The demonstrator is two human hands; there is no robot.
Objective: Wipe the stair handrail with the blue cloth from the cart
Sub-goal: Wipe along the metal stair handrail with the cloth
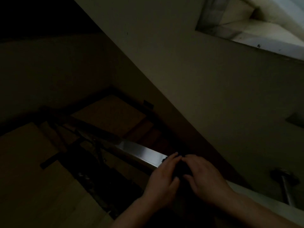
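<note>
From the head camera, the stairwell is very dim. The flat, shiny metal stair handrail (141,153) runs down and away to the left, catching the only bright gleam. Both hands sit on it side by side: the left hand (162,176) and the right hand (204,175), fingers (172,157) spread and laid flat rather than curled, pressing a dark bunched cloth (182,167) onto the rail between them. Its blue barely shows in this light. The cloth looks pinned under the palms, not pinched.

To do this stroke well, I'd say keep the cloth wrapped over the rail's top and edges, press evenly with both hands, and slide steadily downhill toward the unwiped shiny stretch, watching footing on the tan steps (111,112) below.
</note>
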